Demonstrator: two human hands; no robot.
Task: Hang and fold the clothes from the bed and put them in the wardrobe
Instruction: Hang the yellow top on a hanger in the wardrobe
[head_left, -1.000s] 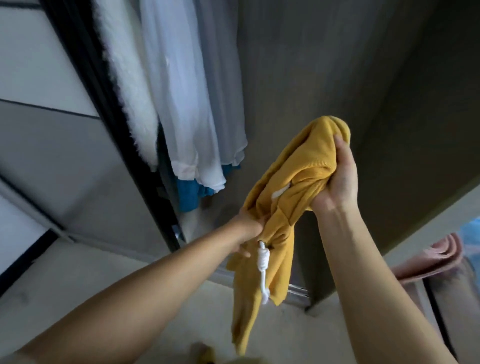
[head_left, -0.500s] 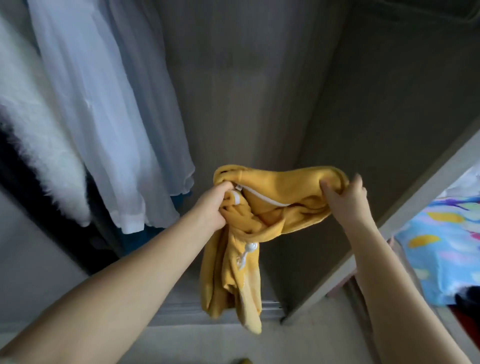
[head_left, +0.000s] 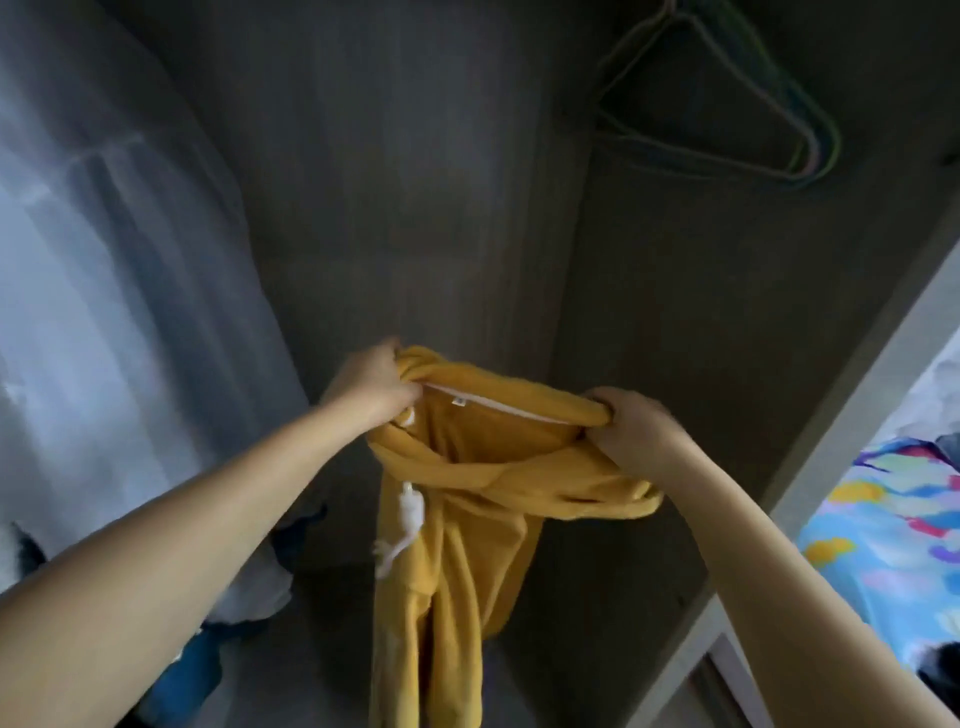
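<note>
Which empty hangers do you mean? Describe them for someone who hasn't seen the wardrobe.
Look inside the dark wardrobe, top right corner. A bunch of thin bare hangers hangs there, pale pastel outlines, carrying nothing, unlike the white garments at left.

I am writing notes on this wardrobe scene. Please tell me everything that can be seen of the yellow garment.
The yellow garment looks like soft, thick knit or fleece in mustard yellow, with a white inner neck band, a small label and a knotted white drawstring. It is bunched, not on a hanger, hanging in the air in front of the open wardrobe. The left hand and right hand grip its top edge at each end; the rest hangs down.
</note>
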